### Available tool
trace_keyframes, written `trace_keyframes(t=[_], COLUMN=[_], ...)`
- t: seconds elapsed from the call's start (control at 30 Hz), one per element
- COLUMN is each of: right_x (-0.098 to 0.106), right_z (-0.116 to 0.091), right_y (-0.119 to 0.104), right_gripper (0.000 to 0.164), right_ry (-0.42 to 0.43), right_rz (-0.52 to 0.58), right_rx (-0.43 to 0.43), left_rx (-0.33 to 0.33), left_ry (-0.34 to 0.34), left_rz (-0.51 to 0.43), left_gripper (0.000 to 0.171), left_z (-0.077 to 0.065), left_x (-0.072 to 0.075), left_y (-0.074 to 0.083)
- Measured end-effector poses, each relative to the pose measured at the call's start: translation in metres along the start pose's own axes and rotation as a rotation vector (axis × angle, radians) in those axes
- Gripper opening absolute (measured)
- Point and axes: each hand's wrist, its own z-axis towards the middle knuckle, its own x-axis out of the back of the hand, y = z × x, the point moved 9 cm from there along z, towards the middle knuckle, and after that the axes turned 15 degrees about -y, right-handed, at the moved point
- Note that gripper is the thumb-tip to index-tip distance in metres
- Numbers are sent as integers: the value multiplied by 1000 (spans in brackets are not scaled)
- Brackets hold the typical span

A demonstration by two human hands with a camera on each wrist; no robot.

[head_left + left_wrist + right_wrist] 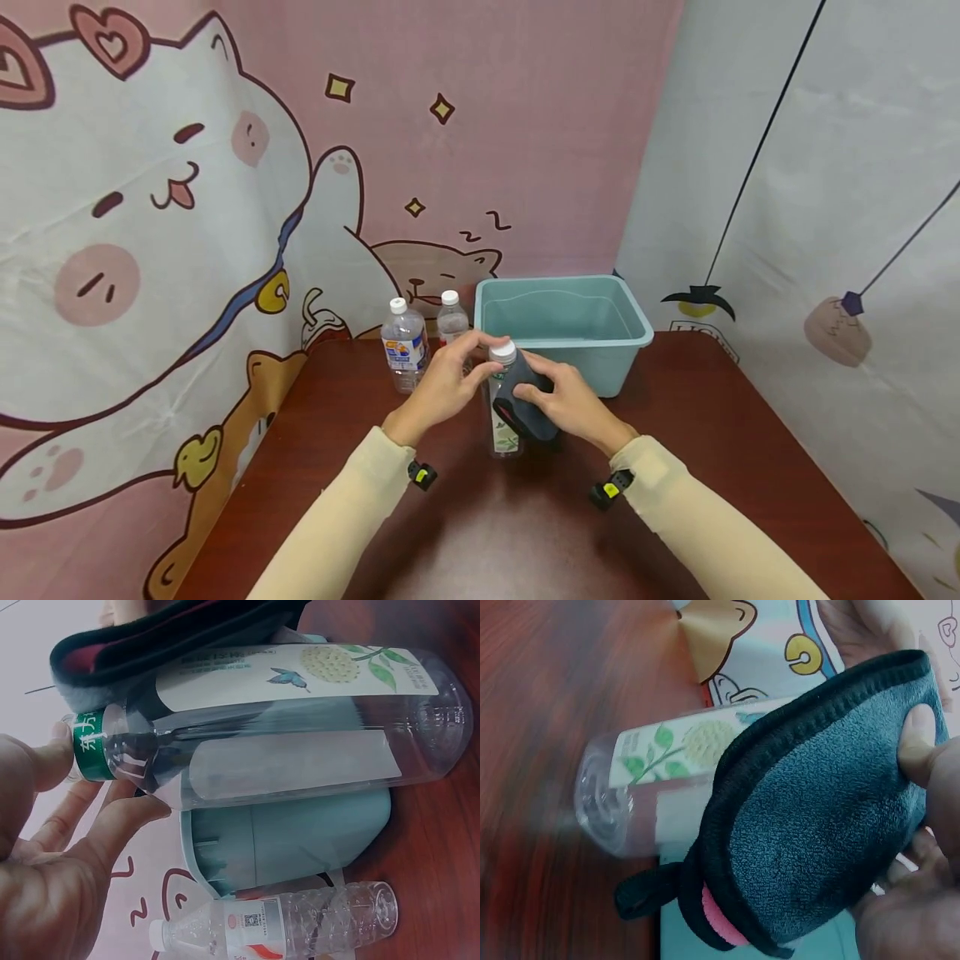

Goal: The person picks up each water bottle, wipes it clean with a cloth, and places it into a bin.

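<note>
My left hand [444, 385] holds an empty clear plastic bottle [292, 761] by its neck, thumb and fingers around the green band under the white cap. The bottle stands roughly upright in the head view and bears a pale label [330, 671] with a flower and a butterfly. In my right hand [572, 404] is a folded dark grey cleaning cloth [817, 802] with black edging, a hanging loop and a pink inner side. My thumb presses on the cloth's outer face. The cloth lies against the bottle's upper side and hides part of the label.
Behind the hands stands a light blue-green plastic bin [615, 362] on the dark red-brown table [330, 467]. To its left are a wide clear bottle [405, 350] with a blue and orange label and a smaller clear bottle [300, 922]. Printed cloth backdrops [525, 150] enclose the table.
</note>
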Motion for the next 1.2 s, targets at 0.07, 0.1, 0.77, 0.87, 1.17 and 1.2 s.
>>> trace_keyframes(t=[0.07, 0.1, 0.77, 0.87, 1.17, 1.2], right_x=[1, 1, -30, -38, -55, -54], right_z=[-2, -3, -17, -15, -11, -10], right_y=[2, 4, 49, 58, 71, 72], right_gripper=[77, 79, 57, 48, 31, 30], right_ry=[-19, -27, -10, -54, -195, -188], right_rz=[-21, -31, -270, -304, -309, -301], right_rx=[12, 15, 103, 84, 46, 42], left_rx=[6, 7, 13, 16, 18, 11], left_ry=[-3, -5, -15, -15, -10, -8], left_rz=[-2, -3, -32, -47, -71, -70], left_gripper=[39, 39, 38, 38, 44, 45], left_z=[1, 1, 0, 0, 0, 0], left_x=[0, -1, -2, -2, -4, -4], left_y=[-1, -1, -1, -1, -5, -6])
